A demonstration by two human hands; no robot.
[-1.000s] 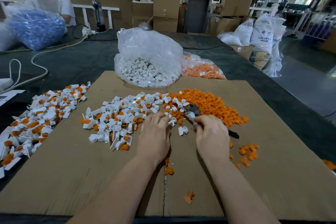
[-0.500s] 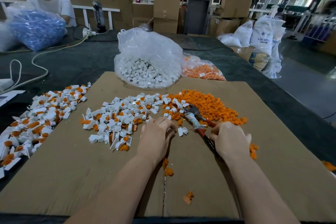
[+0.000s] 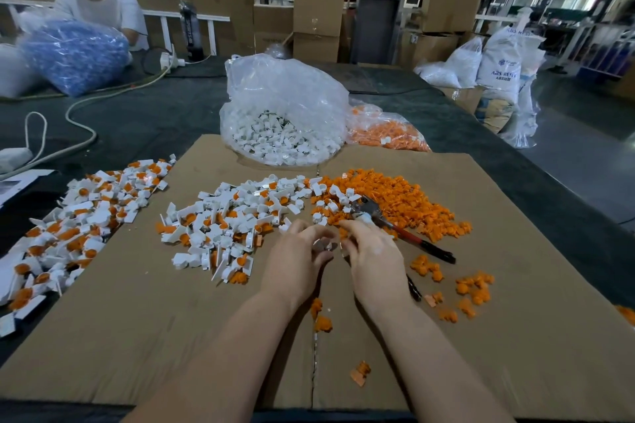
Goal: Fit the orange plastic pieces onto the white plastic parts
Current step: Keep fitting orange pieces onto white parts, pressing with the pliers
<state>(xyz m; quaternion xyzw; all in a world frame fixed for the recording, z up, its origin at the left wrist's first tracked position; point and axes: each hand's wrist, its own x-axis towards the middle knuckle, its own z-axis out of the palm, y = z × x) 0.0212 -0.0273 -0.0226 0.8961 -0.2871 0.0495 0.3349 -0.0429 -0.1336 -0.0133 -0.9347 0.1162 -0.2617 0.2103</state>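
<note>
A: Where is the piece now?
B: Between both hands, above the cardboard surface. The left hand [image 3: 295, 257] pinches a small white part [image 3: 323, 245]; the grip of the right hand [image 3: 372, 251] holds something too, I cannot tell what.
A: Which pile is nearer?
B: The orange pieces [image 3: 395, 199] lie just beyond the right hand

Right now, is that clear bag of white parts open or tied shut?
Open: the clear bag has its loose top untied and slumps on the cardboard, white parts heaped inside.
</note>
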